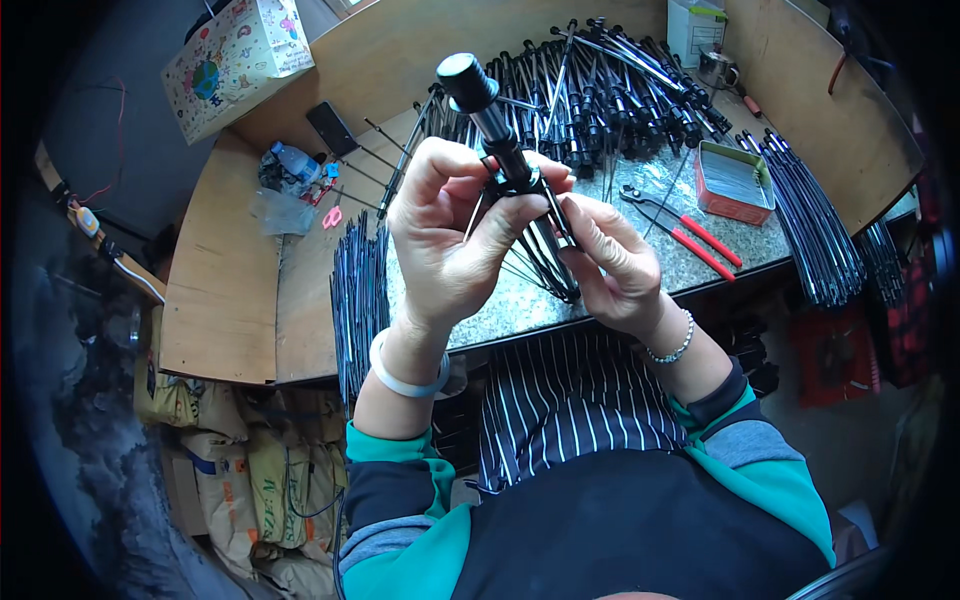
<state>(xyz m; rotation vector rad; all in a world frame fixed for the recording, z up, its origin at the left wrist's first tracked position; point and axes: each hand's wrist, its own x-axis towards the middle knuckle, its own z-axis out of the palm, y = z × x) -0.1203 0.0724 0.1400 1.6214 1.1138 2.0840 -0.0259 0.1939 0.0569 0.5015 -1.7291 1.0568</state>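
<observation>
Above the near part of the worktop I hold a black umbrella frame (468,82) upright and slightly tilted, its thick ribbed end at the top and thin ribs hanging below. My left hand (445,240) is closed round its middle, thumb and fingers at the black hub. On the other side, my right hand (612,262) pinches a dark rib beside the hub. The fingers hide part of the joint. Behind them lies a large pile of similar black frames (590,100). Pliers with red handles (700,240) rest to the right of my right hand.
Bundles of thin dark ribs lie at the left (358,290) and right (815,225) edges of the worktop. A red tin (734,205) holds thin metal pieces. Farther off are a metal cup (716,68), a phone (330,128), pink scissors (333,216) and a water bottle (297,160).
</observation>
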